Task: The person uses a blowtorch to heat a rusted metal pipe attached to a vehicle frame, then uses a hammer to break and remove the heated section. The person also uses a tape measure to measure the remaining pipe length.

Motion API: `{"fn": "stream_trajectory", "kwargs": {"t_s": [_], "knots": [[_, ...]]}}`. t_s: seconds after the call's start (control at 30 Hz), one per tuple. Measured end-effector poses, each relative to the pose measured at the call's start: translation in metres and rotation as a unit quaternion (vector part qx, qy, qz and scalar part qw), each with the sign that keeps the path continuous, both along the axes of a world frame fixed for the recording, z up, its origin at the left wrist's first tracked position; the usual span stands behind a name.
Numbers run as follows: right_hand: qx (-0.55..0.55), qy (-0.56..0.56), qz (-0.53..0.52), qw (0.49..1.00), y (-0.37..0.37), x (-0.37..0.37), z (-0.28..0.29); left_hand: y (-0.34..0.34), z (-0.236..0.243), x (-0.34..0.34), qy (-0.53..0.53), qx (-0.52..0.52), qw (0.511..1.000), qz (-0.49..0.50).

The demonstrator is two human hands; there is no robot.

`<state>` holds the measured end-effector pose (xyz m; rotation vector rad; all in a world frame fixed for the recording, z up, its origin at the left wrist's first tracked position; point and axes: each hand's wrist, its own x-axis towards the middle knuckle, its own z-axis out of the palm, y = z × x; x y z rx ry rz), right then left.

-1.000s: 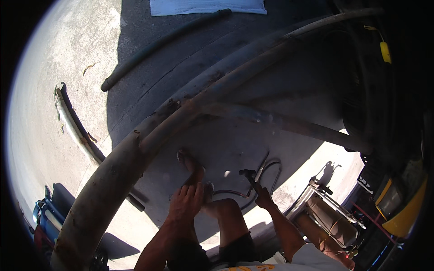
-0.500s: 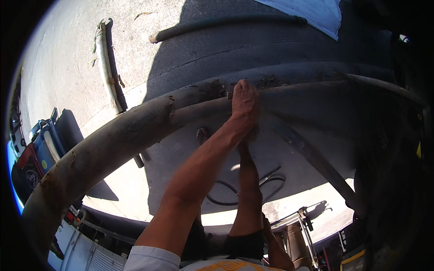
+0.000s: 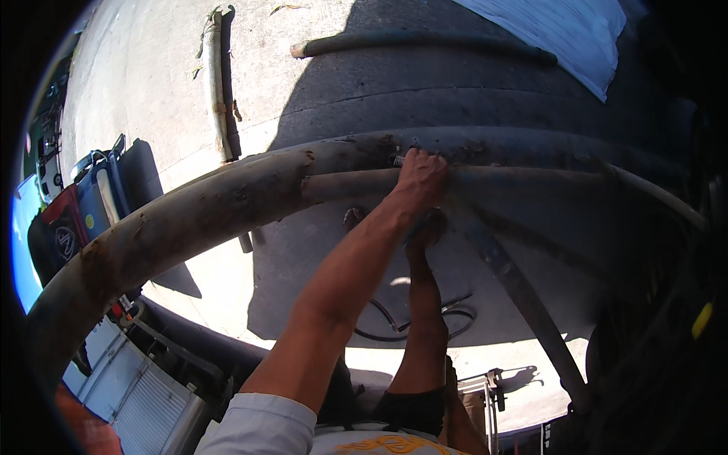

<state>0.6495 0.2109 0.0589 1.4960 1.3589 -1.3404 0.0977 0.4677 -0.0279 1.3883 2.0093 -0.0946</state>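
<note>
- You have your left arm stretched forward, with your left hand [image 3: 423,176] at the thick curved pipe [image 3: 208,216], right where the thinner pipe [image 3: 353,183] runs close along it.
- The step in hand looks like close work with the left hand at that spot, judging by how your hand is placed.
- Your left fingers look curled in, knuckles up, but the palm side is hidden, so you cannot tell whether they grip a pipe or only rest there. A small pale piece [image 3: 399,161] shows beside them; whether you hold it is unclear.
- Your right arm [image 3: 464,431] shows low beside your leg; that hand is too hidden and dark to read.
- The next move seems to call for a steady wrist and a clear view past your knuckles, with care over the rough, rusty-looking surface.
- The thick pipe crosses in front of you, above your feet. Its long axis rises from the lower left, levels out near your hand and carries on rightward; the lens adds some of that bend.
- The slanting brace [image 3: 523,292] points down and to your right.
</note>
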Motion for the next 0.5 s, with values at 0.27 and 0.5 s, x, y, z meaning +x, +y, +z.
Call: {"fn": "stream_trajectory", "kwargs": {"t_s": [0.27, 0.5], "knots": [[0.002, -0.014, -0.013, 1.000, 0.015, 0.006, 0.008, 0.011, 0.004, -0.005, -0.017, -0.030, 0.999, -0.015], [-0.007, -0.021, -0.037, 0.999, 0.023, 0.010, 0.011, 0.008, -0.004, -0.007, -0.031, -0.008, 0.999, -0.026]]}}
